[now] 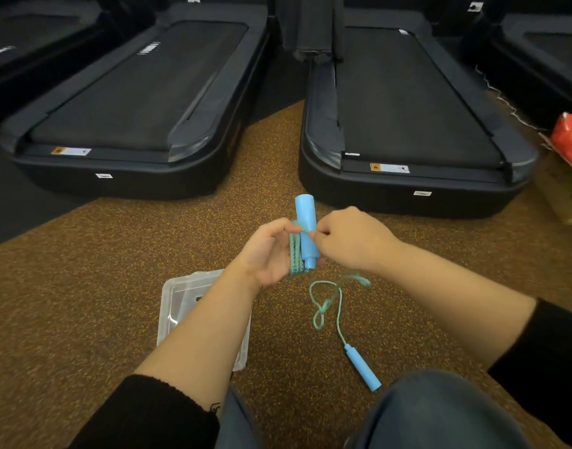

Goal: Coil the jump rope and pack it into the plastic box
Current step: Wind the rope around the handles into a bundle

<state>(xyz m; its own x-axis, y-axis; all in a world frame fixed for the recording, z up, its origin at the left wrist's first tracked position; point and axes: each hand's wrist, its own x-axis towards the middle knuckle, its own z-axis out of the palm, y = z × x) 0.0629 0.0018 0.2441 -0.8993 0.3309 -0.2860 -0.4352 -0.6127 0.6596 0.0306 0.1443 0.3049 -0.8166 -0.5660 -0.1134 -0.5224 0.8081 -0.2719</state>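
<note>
Left hand grips braided rope and cylindrical handle; right hand pinches rope

We're on a brown speckled rubber floor. Lying on it: a clear plastic box, a loose teal rope with its light-blue cylindrical handle, and further back a black left treadmill and a black right treadmill.

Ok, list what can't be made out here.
Head view:
- box: mostly covered by the left arm.
- treadmill labels: too small to read.
- red bag: cut off by the right edge.
- rope under the right hand: blurred.
</note>
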